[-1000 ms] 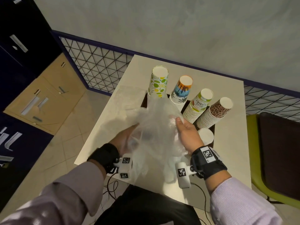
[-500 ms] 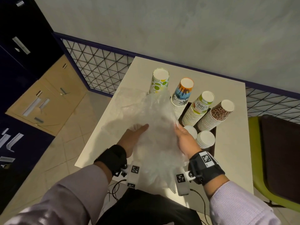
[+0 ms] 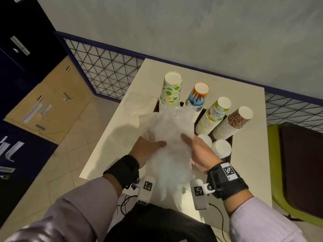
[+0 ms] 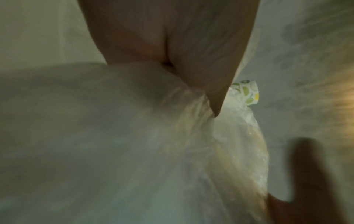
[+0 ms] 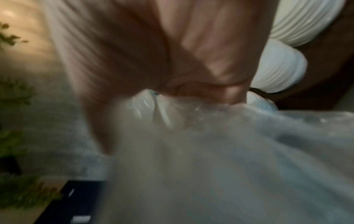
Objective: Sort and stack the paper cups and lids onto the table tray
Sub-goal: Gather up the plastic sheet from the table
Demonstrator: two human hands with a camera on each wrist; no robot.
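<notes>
Head view shows me both hands on a crinkly clear plastic bag (image 3: pixel 172 137) over the white worktop (image 3: pixel 122 137). My left hand (image 3: pixel 146 151) grips the bag's left side, thumb on top. My right hand (image 3: pixel 199 152) holds the other side, fingers curled into the plastic. Past my hands, four cup stacks stand on the dark tray (image 3: pixel 230 142): lime cups (image 3: pixel 171 89), palm-tree cups (image 3: pixel 198 95), green cups (image 3: pixel 214 116) and leopard cups (image 3: pixel 233 123). Just right of my right hand sit white lids (image 3: pixel 221 148).
</notes>
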